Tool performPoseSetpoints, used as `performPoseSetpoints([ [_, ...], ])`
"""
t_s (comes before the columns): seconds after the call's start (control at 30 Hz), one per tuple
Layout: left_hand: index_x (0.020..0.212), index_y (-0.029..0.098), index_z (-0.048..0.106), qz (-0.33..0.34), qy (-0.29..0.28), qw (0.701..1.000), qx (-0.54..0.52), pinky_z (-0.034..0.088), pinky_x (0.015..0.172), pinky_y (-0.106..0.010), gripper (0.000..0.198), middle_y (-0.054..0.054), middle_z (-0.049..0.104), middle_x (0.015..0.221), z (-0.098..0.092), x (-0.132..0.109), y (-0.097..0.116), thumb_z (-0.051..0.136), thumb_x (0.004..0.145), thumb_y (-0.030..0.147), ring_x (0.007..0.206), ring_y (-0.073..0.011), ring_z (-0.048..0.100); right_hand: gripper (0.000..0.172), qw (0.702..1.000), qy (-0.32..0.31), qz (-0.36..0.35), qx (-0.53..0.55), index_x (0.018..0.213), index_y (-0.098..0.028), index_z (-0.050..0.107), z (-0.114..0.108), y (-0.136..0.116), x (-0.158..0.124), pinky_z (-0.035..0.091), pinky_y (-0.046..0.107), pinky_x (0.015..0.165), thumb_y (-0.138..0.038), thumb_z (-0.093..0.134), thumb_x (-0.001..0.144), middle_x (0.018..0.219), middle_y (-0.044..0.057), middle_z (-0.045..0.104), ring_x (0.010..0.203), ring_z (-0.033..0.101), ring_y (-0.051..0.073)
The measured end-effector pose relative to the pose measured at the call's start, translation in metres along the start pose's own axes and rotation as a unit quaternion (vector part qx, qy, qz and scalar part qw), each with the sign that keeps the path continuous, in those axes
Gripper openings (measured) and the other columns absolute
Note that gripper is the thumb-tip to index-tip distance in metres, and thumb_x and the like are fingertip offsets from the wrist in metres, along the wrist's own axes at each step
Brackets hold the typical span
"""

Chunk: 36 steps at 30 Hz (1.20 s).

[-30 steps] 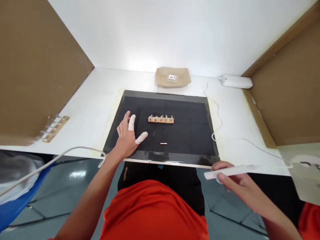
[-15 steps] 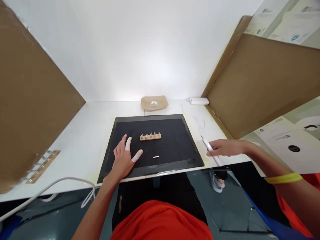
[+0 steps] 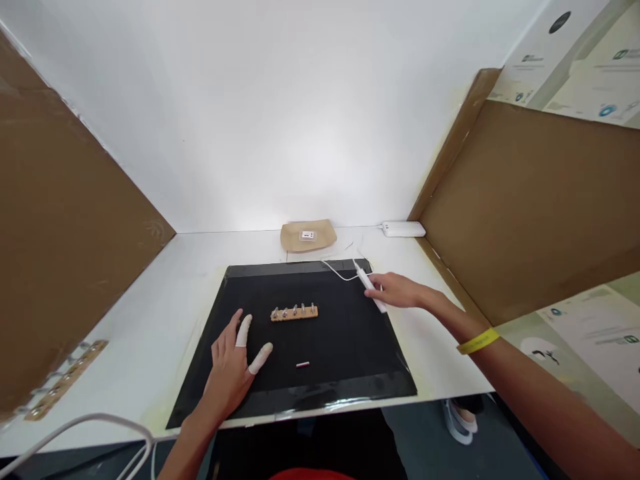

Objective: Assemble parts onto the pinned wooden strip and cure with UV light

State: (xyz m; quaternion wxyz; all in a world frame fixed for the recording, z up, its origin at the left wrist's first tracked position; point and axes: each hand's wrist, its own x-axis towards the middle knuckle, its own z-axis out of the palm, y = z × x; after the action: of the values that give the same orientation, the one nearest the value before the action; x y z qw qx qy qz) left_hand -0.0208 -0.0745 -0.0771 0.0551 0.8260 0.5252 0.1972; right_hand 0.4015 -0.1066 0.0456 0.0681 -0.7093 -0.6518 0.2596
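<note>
White tabletop (image 3: 165, 300) under me, boxed in by a cardboard wall (image 3: 65, 267) off beyond my left hand (image 3: 229, 373) and a second cardboard wall (image 3: 540, 213) close past my right hand (image 3: 400, 291), so the open room runs forward and between the two hands. My left hand lies flat on the black mat (image 3: 350, 340) near its front edge, fingers spread and holding nothing, with white finger covers (image 3: 244, 331) on the forefinger and thumb. My right hand is closed around the white pen-shaped tool (image 3: 369, 287), over the mat's far right corner, well ahead of the left hand and across from it. The tool's tip points away from me, and a thin cord (image 3: 336, 273) trails from it over the mat's back edge. Between the hands sits the wooden strip (image 3: 295, 312) with its row of metal pins, just ahead of the left fingertips and clear of them. A small pale piece (image 3: 303, 365) lies just right of the left thumb. Beyond the right hand I see a tan pouch (image 3: 307, 236) and a white block (image 3: 403, 229) by the back wall. Far out past the left hand lies another pin strip (image 3: 60, 383), and a white cable (image 3: 75, 421) loops off the front edge by that wrist.
</note>
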Motion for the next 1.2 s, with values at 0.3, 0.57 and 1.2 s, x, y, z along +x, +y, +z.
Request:
performPoseSetpoints([
  [0.3,0.161,0.018,0.034,0.013,0.006,0.999,0.03,0.041,0.116,-0.066,0.067,-0.023,0.032,0.171,0.001,-0.002,-0.003,0.045,0.104,0.051,0.149,-0.0449,0.045,0.054,0.997,-0.032,-0.047,0.056,0.08,-0.024,0.047,0.019,0.033,-0.022,0.049,0.031,0.063,-0.076,0.042,0.094,0.076,0.001,0.064,0.066,0.059,0.016],
  [0.57,0.162,0.02,0.033,0.024,0.035,0.998,0.038,0.042,0.115,-0.064,0.068,-0.022,0.033,0.17,0.004,-0.006,-0.001,0.048,0.103,0.05,0.148,-0.0445,0.046,0.045,0.965,0.25,-0.04,-0.064,0.119,-0.019,0.065,-0.029,0.033,0.018,0.056,0.038,0.079,-0.05,0.037,0.105,0.113,0.018,0.077,0.094,0.076,0.028],
  [1.2,0.155,0.019,0.039,0.018,-0.05,0.996,-0.071,0.034,0.118,-0.072,0.059,-0.022,0.031,0.168,-0.005,-0.004,-0.005,0.04,0.106,0.051,0.153,-0.0466,0.032,0.053,0.939,0.302,-0.015,-0.164,0.136,-0.022,0.064,0.106,0.033,-0.05,0.067,0.038,0.083,-0.009,0.046,0.088,0.147,0.014,0.068,0.106,0.078,0.025],
])
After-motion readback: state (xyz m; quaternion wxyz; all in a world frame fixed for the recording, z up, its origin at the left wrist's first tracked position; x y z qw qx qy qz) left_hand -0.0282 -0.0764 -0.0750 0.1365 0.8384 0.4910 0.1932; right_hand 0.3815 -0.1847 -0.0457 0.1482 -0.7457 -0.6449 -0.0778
